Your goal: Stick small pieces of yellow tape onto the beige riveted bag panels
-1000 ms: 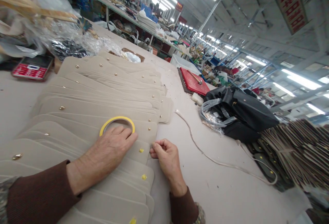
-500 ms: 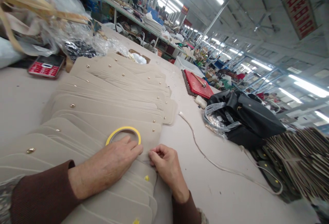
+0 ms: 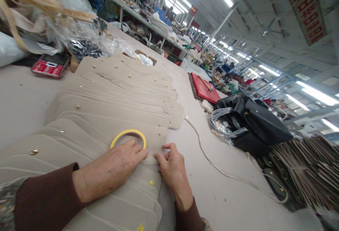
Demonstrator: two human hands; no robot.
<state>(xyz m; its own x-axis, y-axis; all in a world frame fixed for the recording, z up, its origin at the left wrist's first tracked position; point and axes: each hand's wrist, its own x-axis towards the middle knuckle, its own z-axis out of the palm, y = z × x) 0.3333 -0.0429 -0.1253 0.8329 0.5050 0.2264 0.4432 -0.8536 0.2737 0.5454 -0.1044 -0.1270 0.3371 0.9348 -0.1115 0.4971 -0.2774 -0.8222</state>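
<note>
Yellow tape roll flat on overlapped beige panels.

- The left hand lies flat on overlapping beige panels, fingertips on a yellow tape roll.
- The right hand presses its fingertips at a panel's edge.
- A black bag and red board lie well apart, farther along the table.

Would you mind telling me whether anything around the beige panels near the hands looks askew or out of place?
Nothing stands out. The beige panels lie fanned in an even overlapping row, the yellow tape roll lies flat on them by the left hand, and the right hand rests at a panel's edge. A loose cord trails across the table.
</note>
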